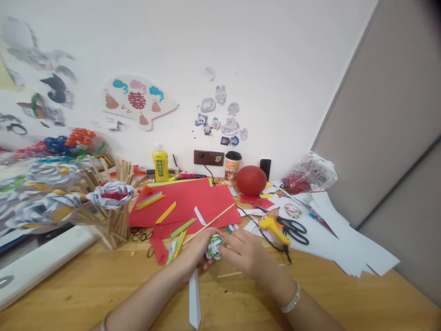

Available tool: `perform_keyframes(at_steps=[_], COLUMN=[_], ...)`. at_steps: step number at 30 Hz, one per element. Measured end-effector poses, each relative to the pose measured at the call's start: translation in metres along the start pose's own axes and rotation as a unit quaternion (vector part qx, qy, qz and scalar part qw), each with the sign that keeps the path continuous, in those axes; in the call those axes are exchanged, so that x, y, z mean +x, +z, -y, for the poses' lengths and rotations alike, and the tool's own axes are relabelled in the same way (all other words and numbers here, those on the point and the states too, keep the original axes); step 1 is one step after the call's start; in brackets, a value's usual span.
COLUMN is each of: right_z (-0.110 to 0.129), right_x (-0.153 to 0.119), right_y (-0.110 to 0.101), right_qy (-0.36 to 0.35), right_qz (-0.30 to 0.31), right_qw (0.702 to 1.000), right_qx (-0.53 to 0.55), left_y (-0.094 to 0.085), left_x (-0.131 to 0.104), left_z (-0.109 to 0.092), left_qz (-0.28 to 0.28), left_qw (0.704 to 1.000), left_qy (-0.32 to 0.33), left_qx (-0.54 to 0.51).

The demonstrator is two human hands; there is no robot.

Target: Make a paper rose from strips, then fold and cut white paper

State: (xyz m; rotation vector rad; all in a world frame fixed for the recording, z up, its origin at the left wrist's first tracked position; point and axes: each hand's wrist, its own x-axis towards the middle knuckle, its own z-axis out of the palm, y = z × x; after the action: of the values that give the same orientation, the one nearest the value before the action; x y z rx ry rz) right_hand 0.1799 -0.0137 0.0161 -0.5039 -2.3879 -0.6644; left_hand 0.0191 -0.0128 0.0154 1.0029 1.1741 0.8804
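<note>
A small paper flower (214, 247), folded from white and green strips, sits between my two hands over the front of the table. My left hand (196, 250) is wrapped round its left side and underside. On the other side, the bent fingers of my right hand (246, 252) press against its edge. From beneath my left hand a long white paper strip (194, 301) hangs toward me; where it joins the flower is hidden. Just beyond my hands lie a thin wooden stick (215, 219) and several yellow and green paper strips (182, 228).
Red paper sheets (193, 197) cover the table's middle. At right are a yellow glue gun (274, 228), black-handled scissors (294, 230), a red balloon (251, 180) and white paper (344, 234). A yellow bottle (160, 164) and lidded cup (232, 168) stand behind. Finished paper flowers (51, 207) crowd the left.
</note>
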Motion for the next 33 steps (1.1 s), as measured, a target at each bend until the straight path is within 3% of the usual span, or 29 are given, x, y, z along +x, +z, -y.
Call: perform_keyframes(at_steps=[5, 12, 21, 26, 33], right_z=[0.001, 0.002, 0.0, 0.003, 0.003], right_x=[0.001, 0.002, 0.003, 0.003, 0.004], right_y=[0.0, 0.006, 0.005, 0.004, 0.003], right_qy=[-0.026, 0.069, 0.094, 0.169, 0.203], right_qz=[-0.017, -0.012, 0.012, 0.004, 0.021], right_qw=[0.999, 0.993, 0.983, 0.962, 0.95], right_qx=[0.004, 0.097, 0.16, 0.215, 0.237], left_y=[0.0, -0.003, -0.002, 0.002, 0.001], left_x=[0.001, 0.007, 0.005, -0.001, -0.002], left_z=[0.001, 0.007, 0.006, -0.001, -0.002], left_qz=[-0.011, -0.001, 0.01, 0.009, 0.025], left_qw=[1.0, 1.0, 1.0, 1.0, 0.999], left_qy=[-0.019, -0.009, 0.003, 0.006, 0.009], left_qx=[0.007, 0.018, 0.021, 0.025, 0.038])
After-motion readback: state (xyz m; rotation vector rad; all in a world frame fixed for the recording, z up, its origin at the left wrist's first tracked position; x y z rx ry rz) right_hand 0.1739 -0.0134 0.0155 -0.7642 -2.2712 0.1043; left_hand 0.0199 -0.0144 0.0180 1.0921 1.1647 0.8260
